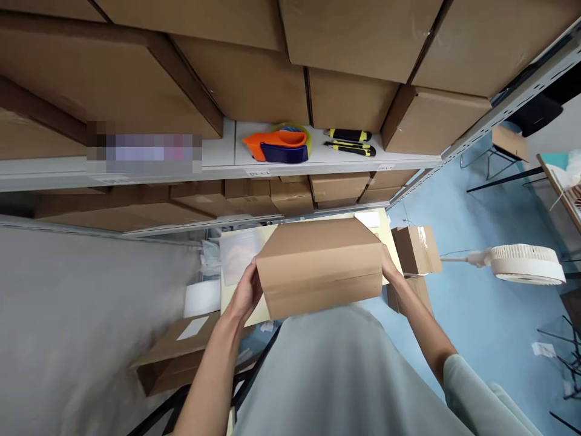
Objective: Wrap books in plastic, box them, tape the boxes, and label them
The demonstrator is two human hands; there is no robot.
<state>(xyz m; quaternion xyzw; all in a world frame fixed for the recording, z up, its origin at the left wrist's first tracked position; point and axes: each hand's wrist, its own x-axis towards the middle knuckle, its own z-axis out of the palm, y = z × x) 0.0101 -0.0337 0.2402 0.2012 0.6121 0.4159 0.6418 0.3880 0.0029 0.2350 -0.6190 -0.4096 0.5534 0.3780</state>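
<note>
A brown cardboard box [320, 260] is held in front of my body, over a pale yellow table [391, 233]. My left hand [247, 290] grips its left end, with the fingers partly hidden behind the edge. At the opposite end my right hand [389, 265] is closed on the box, most of its fingers out of sight. The box's near side faces me and shows a horizontal crease. A clear plastic sheet or bag [238, 251] lies on the table beyond my left hand.
Cardboard boxes [349, 97] fill the shelf [227, 151] above. An orange and blue tape dispenser [281, 145] and box cutters [349, 142] lie on its front edge. An open carton [177, 351] stands at left. Stacked boxes [415, 251] and a white fan [526, 264] are at right.
</note>
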